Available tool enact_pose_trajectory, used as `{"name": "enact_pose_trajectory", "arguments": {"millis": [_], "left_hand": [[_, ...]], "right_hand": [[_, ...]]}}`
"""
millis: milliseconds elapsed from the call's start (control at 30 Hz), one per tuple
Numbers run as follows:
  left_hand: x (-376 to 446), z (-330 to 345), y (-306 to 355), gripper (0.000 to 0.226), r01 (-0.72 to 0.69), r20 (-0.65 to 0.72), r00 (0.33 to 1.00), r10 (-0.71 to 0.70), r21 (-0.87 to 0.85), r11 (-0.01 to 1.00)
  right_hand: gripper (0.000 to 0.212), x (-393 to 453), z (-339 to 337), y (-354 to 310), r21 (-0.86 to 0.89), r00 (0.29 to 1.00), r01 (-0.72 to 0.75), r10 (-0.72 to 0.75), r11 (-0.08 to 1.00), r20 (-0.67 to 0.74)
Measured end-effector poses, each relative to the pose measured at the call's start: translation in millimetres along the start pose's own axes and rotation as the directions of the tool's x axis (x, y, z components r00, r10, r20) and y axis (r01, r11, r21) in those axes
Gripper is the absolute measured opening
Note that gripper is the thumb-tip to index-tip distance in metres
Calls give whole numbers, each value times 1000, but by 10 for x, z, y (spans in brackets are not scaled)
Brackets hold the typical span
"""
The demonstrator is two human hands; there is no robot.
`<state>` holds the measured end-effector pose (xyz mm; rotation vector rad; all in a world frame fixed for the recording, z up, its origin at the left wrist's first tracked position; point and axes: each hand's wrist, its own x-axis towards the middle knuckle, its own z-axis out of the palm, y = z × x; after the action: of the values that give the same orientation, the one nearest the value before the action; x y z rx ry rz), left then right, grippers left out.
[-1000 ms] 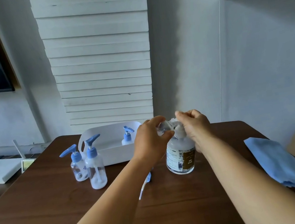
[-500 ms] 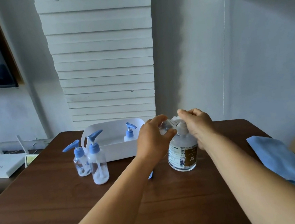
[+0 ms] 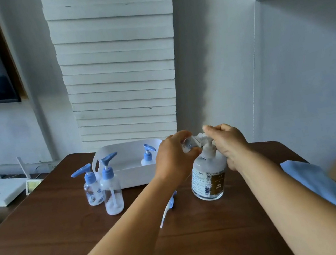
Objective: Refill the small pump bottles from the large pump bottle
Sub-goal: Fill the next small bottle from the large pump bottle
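1. The left hand [image 3: 173,159] held a small clear bottle [image 3: 190,143] in a curled grip, at the spout of the large pump bottle [image 3: 209,177].
2. The right hand [image 3: 228,142] rested on that pump's head, fingers curled over it.
3. The large bottle stood on the table [image 3: 49,241] directly below both grips.
4. Two small pump bottles [image 3: 111,191] stood left of the left grip; a loose blue pump [image 3: 169,205] lay below it.

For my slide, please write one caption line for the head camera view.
Left hand holds a small clear bottle under the spout of the large clear pump bottle; right hand on its pump.
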<state>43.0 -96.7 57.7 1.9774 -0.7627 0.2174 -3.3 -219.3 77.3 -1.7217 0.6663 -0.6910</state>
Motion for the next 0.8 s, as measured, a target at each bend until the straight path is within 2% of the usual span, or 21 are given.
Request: {"name": "enact_pose_trajectory", "arguments": {"millis": [167,300,400,467,633,800], "left_hand": [[-23,34,-59,41,14,20,1000,-14,15,1000],[-50,37,-44,44,31,15,999,-30,-28,999],[-20,-7,23,43,14,-4,1000,-14,-9,1000],[-7,-19,36,42,-6,-8,1000,6,6,1000],[-1,23,2,43,-8,1,1000,8,24,1000],[-37,60,-53,42,12,4,1000,-12,8,1000]], "right_hand": [[26,-5,94,153,39,999,-25,27,999,-41],[27,-25,75,80,-36,999,-10,8,999,-47],[28,-5,-23,-44,-61,1000,3,-4,998,-10],[27,5,-59,-48,-62,999,-37,38,997,27],[21,50,-44,100,58,992,-116,112,992,58],[20,-13,-19,114,41,994,-94,91,995,58]]}}
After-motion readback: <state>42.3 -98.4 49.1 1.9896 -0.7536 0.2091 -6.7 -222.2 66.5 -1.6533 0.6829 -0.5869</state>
